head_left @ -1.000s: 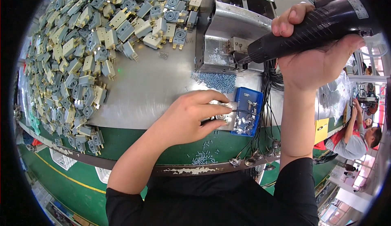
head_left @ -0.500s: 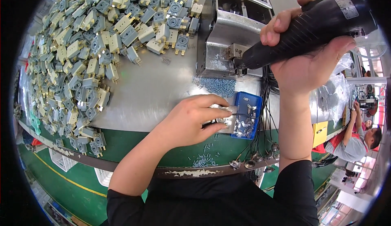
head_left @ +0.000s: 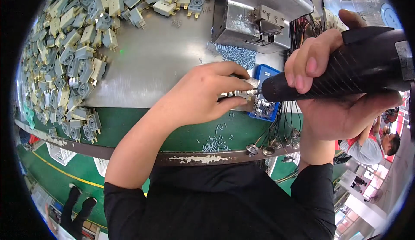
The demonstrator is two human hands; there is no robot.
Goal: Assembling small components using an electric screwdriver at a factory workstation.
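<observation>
My right hand is wrapped round a black electric screwdriver, held almost level. Its nose points left, with the bit at a small metal-and-white part. Between thumb and fingers of my left hand, that part is pinched and mostly hidden, so its kind does not show. Just behind it stands a blue tray of small metal pieces, partly covered by the screwdriver's nose. A heap of bluish screws lies beyond my left fingertips.
Grey and cream plastic housings cover the table's left side. A steel fixture stands at the back. Loose screws lie on the green mat. Black cables with round metal ends hang at the front edge. Another person is at far right.
The screwdriver has come down from above the fixture, its tip now at the part in my left hand. The view has shifted, and a walking person's legs show at lower left.
</observation>
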